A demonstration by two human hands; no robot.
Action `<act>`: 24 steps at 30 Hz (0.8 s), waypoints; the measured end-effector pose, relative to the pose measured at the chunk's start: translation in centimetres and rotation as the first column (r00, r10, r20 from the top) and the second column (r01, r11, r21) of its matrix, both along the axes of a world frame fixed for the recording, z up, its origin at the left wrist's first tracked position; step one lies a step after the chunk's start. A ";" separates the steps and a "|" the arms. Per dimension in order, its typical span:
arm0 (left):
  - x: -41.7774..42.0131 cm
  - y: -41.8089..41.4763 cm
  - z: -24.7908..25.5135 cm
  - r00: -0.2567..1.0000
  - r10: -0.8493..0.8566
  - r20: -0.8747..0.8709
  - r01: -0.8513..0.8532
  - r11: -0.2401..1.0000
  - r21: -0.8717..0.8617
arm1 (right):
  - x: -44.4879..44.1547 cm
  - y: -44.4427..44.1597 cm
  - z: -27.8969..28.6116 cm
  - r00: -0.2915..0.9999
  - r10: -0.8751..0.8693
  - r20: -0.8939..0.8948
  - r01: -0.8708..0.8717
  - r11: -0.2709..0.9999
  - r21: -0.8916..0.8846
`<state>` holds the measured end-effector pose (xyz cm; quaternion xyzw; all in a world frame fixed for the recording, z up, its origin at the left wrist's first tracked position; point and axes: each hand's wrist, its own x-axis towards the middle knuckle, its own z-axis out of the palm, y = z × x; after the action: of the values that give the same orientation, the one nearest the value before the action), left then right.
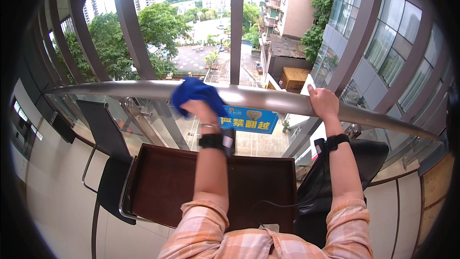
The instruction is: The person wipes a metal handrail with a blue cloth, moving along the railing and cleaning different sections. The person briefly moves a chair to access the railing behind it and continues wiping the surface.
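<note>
A broad, tubular metal handrail (266, 95) crosses the view before me. My left hand (201, 109) grips a blue cloth (192, 91), which is pressed against the rail left of its middle; hand and cloth are slightly blurred. Farther right, my right hand (324, 102) is wrapped over the rail, with the thumb along its top. Each wrist wears a black strap with a small device. Between my forearms and below the rail, a blue sign (248, 119) with yellow writing hangs by the glass.
Below my arms stands a dark brown wooden table (161, 183) with raised edges. A black chair (111, 172) with metal arms is on the left, a black padded chair (316, 194) on the right. A thin cable crosses the tabletop. Upright posts (236, 28) rise beyond the rail, with a yard far below.
</note>
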<state>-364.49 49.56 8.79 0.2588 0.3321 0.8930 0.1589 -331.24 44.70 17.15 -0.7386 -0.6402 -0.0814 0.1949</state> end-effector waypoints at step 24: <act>-16.5 2.0 -2.0 0.858 0.500 -0.119 -0.510 0.801 -0.313 | -1.5 -0.3 0.0 0.995 0.094 0.015 -0.095 0.993 0.064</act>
<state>-381.01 51.57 6.83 0.1440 0.5376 0.8295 -0.0481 -332.76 44.43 17.16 -0.7002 -0.6728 -0.0969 0.2184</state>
